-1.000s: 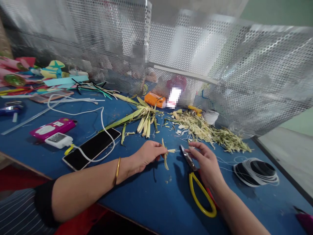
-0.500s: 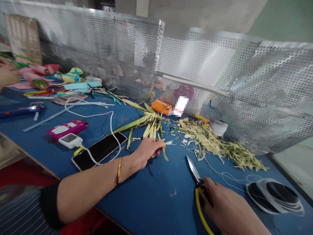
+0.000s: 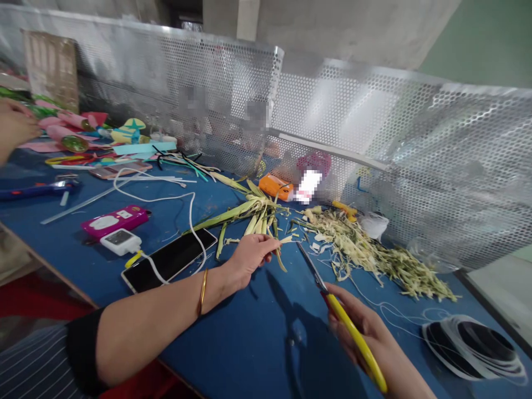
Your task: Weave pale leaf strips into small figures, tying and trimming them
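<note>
The right hand has lifted and turned the scissors since half a second ago: the handles then sat low toward the near edge, and now the yellow handle slants up from the near right and the blade tips point at the leaf strip, just right of its pale end. The fingers of that hand are curled around the handles; whether the tips touch anything cannot be told. The left hand has stayed about where it was, thumb and fingertips pinching the strip above the middle of the blue table. Close behind it lies a bundle of long green leaves, and far right of that a heap of shredded pieces. Loose white thread runs near the right hand toward a black spool at the near right. Left of the left hand, a dark phone lies beside the forearm, crossed by a white cable, with a magenta device farther left. An orange packet sits at the far side by a perforated screen; another person's hand shows at the far left.
</note>
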`<state>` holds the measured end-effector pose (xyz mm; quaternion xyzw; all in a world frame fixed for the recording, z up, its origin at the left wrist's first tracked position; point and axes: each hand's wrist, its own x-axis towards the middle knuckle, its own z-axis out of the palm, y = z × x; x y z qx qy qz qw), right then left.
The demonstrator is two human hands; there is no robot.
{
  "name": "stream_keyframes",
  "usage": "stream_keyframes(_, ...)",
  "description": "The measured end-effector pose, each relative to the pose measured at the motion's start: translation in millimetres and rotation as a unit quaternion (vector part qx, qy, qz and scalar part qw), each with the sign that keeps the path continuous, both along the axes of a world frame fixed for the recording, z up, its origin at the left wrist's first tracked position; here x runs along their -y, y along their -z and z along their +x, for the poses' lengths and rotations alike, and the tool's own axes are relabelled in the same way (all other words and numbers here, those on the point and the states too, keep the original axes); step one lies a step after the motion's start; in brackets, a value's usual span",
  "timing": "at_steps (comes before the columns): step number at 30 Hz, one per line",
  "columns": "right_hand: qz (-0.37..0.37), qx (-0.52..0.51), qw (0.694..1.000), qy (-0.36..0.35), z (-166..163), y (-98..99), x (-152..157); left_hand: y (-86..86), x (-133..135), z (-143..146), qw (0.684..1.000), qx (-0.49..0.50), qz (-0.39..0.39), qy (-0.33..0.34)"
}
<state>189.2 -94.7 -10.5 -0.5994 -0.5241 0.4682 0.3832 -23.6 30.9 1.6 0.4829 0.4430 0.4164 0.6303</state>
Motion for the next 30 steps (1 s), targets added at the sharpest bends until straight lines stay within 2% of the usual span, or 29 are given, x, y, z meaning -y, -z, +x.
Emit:
stream_keyframes(3, -0.042, -0.083, 0.995, 0.017, -7, -2.3, 5, -1.8, 0, 0, 1.000, 0.009, 0.011, -0.019)
stream_keyframes(8, -0.035, -0.066, 0.997, -0.027, -5, -10.4, 6, -4.7, 2, 2, 0.998, 0.006, 0.025, -0.050)
stream_keyframes(12, -0.031, -0.036, 0.997, -0.058, -9, -13.7, 7, -1.6, 7, 5, 0.999, -0.008, 0.025, -0.036)
stream_keyframes(16, 0.000, -0.045, 0.999, -0.012, -16, -0.2, 6, 5.1, 11, 8, 0.999, -0.014, 0.018, -0.023)
stream_keyframes(19, 0.005, -0.040, 0.999, -0.013, -17, 8.8, 5, 9.7, 13, 10, 1.000, -0.010, 0.017, -0.003)
stream_keyframes(26, -0.023, -0.022, 0.999, -0.012, -24, -8.8, 4, 14.3, 16, 16, 1.000, 0.009, 0.006, 0.030)
stream_keyframes(30, -0.022, -0.025, 0.999, -0.013, -25, -4.2, 5, 13.7, 16, 17, 0.999, 0.004, 0.005, 0.033)
